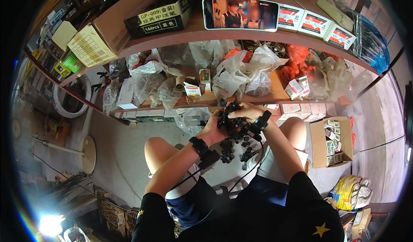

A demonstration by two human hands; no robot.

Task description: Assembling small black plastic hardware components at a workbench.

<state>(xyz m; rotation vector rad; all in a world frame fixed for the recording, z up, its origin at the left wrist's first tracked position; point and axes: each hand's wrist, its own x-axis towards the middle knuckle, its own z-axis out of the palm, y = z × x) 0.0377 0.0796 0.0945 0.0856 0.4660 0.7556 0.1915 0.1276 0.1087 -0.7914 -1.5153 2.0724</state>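
Between my knees, in front of the lower shelf, both my hands are at a bunch of small black parts (238, 135), blocky and knobbed, that look joined in clumps. My left hand (211, 130) is closed round the bunch's left side. From the right, my right hand (248, 112) pinches it near the top, fingers curled in. Several clumps dangle below the hands; how they hang together cannot be made out. A black strap with a small device sits on each wrist, and dark cables run down from these.
A phone (240, 14) playing a video stands on the upper shelf (180, 38) by small boxes. Plastic bags (232, 76) crowd the lower shelf. An open carton (318, 143) of small boxes is at right. A round stand base (88, 154) stands left.
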